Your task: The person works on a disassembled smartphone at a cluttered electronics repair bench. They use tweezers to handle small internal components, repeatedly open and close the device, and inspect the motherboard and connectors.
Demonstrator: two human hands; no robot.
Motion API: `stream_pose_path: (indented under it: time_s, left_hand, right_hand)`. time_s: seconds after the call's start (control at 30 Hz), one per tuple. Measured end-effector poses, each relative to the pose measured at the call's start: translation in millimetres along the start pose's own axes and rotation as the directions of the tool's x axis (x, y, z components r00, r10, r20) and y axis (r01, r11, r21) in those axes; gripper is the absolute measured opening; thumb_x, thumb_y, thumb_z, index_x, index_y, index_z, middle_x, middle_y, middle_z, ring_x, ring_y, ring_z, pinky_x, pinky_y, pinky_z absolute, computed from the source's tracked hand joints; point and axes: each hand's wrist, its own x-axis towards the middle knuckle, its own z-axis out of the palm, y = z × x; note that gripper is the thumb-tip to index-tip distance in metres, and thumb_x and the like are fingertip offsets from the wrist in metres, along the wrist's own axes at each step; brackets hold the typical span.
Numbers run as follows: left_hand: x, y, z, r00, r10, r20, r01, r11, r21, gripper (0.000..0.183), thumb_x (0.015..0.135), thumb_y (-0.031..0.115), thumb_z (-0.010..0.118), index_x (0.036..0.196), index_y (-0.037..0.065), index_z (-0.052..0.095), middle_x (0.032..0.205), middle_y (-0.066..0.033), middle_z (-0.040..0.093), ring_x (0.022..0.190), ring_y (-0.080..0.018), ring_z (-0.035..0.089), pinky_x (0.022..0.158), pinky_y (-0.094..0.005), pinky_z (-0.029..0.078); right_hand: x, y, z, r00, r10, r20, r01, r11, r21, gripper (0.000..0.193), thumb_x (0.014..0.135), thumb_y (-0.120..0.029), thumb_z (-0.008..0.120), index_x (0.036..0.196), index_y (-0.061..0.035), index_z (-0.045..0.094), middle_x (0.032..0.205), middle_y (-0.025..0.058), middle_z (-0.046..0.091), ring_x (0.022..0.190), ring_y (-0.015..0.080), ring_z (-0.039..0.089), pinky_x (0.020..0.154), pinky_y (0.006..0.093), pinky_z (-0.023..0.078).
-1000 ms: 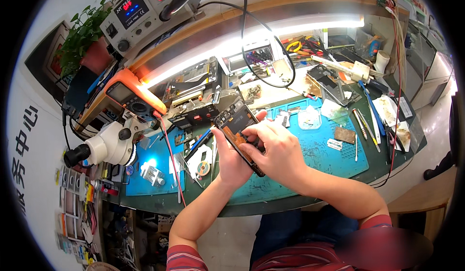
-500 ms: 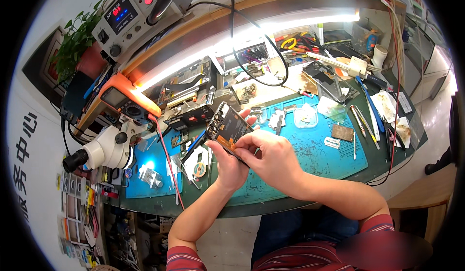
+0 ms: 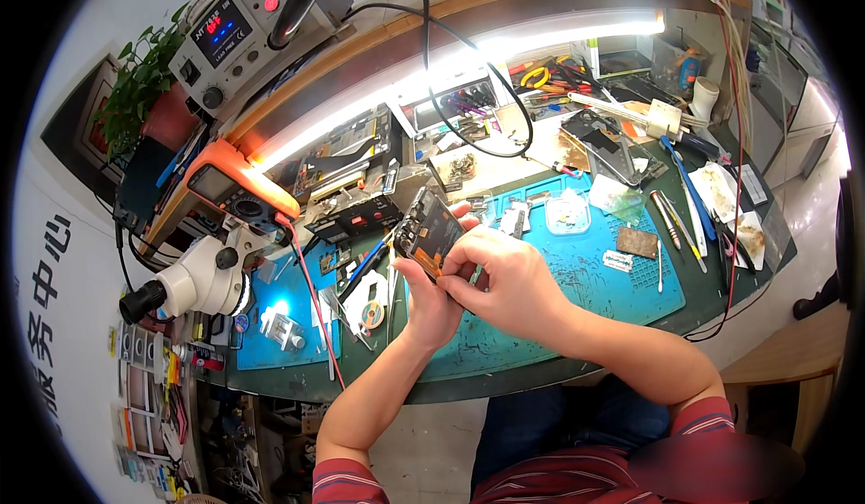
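An opened smartphone (image 3: 431, 230), with its dark inner parts and an orange patch near its lower end, is held tilted above the bench. My left hand (image 3: 429, 308) grips it from below and behind, the thumb along its lower left edge and fingertips showing past its far right edge. Across the lower right of the phone lies my right hand (image 3: 507, 274), its fingers closed in a pinch at the phone's lower edge. Whatever is between those fingertips is hidden. Under both hands is a blue work mat (image 3: 577, 324).
A white microscope (image 3: 194, 274) and an orange multimeter (image 3: 239, 189) stand at the left. On the mat's right are a clear plastic box (image 3: 568, 212), a razor blade (image 3: 617, 261) and a cotton swab (image 3: 660, 270). Screwdrivers and tweezers (image 3: 689, 211) lie further right. A black cable (image 3: 487, 151) loops overhead.
The phone has been tipped more steeply, so its inner face looks narrower and its top end has turned slightly right. My right hand stays pinched at its lower edge.
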Motion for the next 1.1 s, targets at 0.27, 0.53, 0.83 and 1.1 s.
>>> stream_pose_path:
  time_s: [0.27,0.53,0.83,1.1]
  left_hand:
    - [4.8,5.2,-5.2,0.998,0.027,-0.065,-0.039,0.982,-0.187,0.097,0.096,0.084,0.02,0.157,0.01,0.037,0.154,-0.014,0.047,0.132,-0.0281,0.054,0.111,-0.0499,0.047]
    - [5.6,26.5,-9.8,1.0,0.029,0.005,-0.024,0.883,-0.469,0.096,0.097,0.083,0.018,0.159,0.012,0.035,0.158,-0.0134,0.042,0.139,-0.032,0.048,0.118,-0.0552,0.039]
    - [2.7,12.7,-9.5,0.971,0.237,-0.034,-0.235,0.97,0.059,0.105,0.091,0.088,0.021,0.162,0.011,0.026,0.163,-0.0166,0.034,0.146,-0.0312,0.042,0.121,-0.0512,0.037]
    - [1.9,7.7,-12.1,0.949,0.314,-0.037,-0.302,0.933,0.195,0.108,0.089,0.09,0.027,0.161,0.01,0.027,0.162,-0.0161,0.034,0.146,-0.0295,0.041,0.12,-0.0479,0.039]
  right_hand:
    - [-4.8,4.1,17.4,0.9,-0.43,-0.073,0.416,0.896,-0.157,0.017,0.085,-0.004,0.076,0.101,-0.0067,0.073,0.091,0.0072,0.073,0.077,0.0216,0.071,0.063,0.0332,0.057]
    - [-3.3,1.9,11.3,0.992,0.086,-0.092,-0.075,0.99,0.117,0.019,0.088,-0.007,0.076,0.107,-0.0029,0.071,0.092,0.0106,0.069,0.076,0.0246,0.071,0.069,0.0341,0.058]
    - [-7.9,-9.5,19.5,0.986,0.155,-0.06,-0.147,0.982,0.115,0.026,0.087,-0.008,0.082,0.109,0.0002,0.073,0.093,0.0076,0.071,0.08,0.014,0.07,0.07,0.0283,0.058]
    - [-10.2,-12.8,23.4,0.957,0.286,-0.054,-0.264,0.931,0.254,0.026,0.089,-0.009,0.081,0.111,0.0021,0.072,0.098,0.0084,0.073,0.083,0.0119,0.071,0.074,0.0269,0.059]
